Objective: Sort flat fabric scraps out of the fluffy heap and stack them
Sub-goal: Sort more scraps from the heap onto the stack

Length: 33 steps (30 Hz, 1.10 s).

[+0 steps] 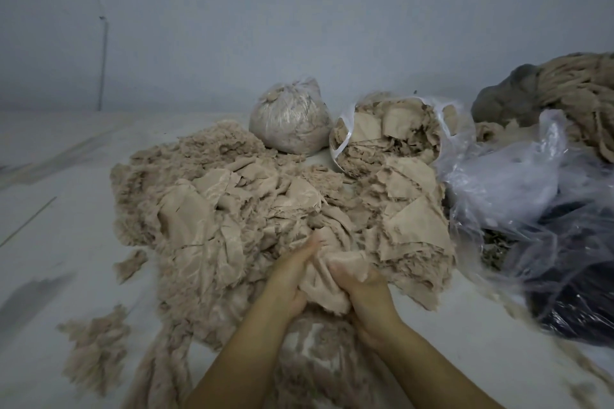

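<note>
Both hands are down in the near side of the heap [232, 226], a broad beige mound of fluffy shreds mixed with flat pieces, spread over a pale floor [50, 242]. Between them they grasp one scrap [320, 279], a soft beige piece bunched into folds. The left hand [292, 276] holds its left edge, fingers stretched forward along the cloth and thumb tucked against it. The right hand [362, 282] has its fingers curled over the scrap's upper right edge, knuckles up. The scrap lies just above the heap's front slope, its lower end draped between the two wrists.

More flat scraps show in the heap, some creased at its centre, others lapped along its right side [418, 222]. Loose tufts [96, 352] lie apart on the floor to the left.

Behind the heap, against a grey wall [299, 26], sits a tied bag [289, 123] packed with fluff. Just beside it, to the right, an open bag [388, 136] lies on its side, showing flat pieces inside. Farther right, crumpled clear plastic [505, 176] covers something dark [571, 302], and a coil of thick beige cord [578, 93] rests at the far right edge.
</note>
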### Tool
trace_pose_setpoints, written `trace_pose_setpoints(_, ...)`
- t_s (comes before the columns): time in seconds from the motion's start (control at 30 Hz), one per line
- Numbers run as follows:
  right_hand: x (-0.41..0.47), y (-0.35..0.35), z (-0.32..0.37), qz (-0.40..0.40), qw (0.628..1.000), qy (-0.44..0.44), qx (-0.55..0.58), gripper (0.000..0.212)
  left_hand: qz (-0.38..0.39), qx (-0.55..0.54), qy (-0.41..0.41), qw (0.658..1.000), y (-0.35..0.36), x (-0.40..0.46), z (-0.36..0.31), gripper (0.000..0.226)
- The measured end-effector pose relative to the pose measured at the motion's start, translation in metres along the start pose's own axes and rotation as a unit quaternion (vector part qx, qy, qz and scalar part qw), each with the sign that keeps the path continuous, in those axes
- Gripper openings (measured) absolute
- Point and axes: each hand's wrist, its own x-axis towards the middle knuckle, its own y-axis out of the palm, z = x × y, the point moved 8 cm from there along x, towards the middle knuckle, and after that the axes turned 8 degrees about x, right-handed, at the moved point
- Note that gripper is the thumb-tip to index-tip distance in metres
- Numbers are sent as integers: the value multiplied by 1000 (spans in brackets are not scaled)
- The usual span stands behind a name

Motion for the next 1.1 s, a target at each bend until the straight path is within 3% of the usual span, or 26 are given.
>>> trace_pose_setpoints(0.1,-6,0,3,-28,998,-46,-23,19,-104,10,58,993,-21,5,-12,5)
trace_pose_setpoints(0.23,-6,-16,7,-46,998,-31,-32,17,-187,-24,77,979,-60,13,-31,21)
trace_pose_setpoints(0.3,-3,-16,11,-22,999,-17,-34,19,-169,35,53,984,-56,4,-29,29)
trace_pose_setpoints(0.4,-1,0,13,65,997,10,-36,18,-14,140,-68,988,-15,-11,4,51)
trace_pose_setpoints(0.47,-3,7,9,108,990,36,-86,19,55,134,-88,986,7,-17,16,52)
trace_pose_setpoints(0.6,-8,-3,7,122,980,69,-144,19,-91,-17,43,995,-14,-5,-19,53)
trace_pose_setpoints(0.67,-6,-14,8,106,981,83,-138,21,-98,-31,60,993,-24,0,-30,50)
trace_pose_setpoints(0.73,-3,-19,10,96,981,92,-140,22,-30,61,27,997,-14,-4,-25,48)
trace_pose_setpoints(0.83,2,-17,11,84,982,92,-143,19,46,252,33,966,11,-13,-5,57)
trace_pose_setpoints(0.93,2,-18,11,64,985,88,-133,13,-37,299,149,942,9,-13,-19,35)
trace_pose_setpoints(1.03,6,-30,14,-6,995,38,-97,21,-65,268,180,944,7,-14,-22,11)
trace_pose_setpoints(1.1,6,-33,18,-42,998,-1,-40,20,-62,295,185,936,13,-16,-15,10)
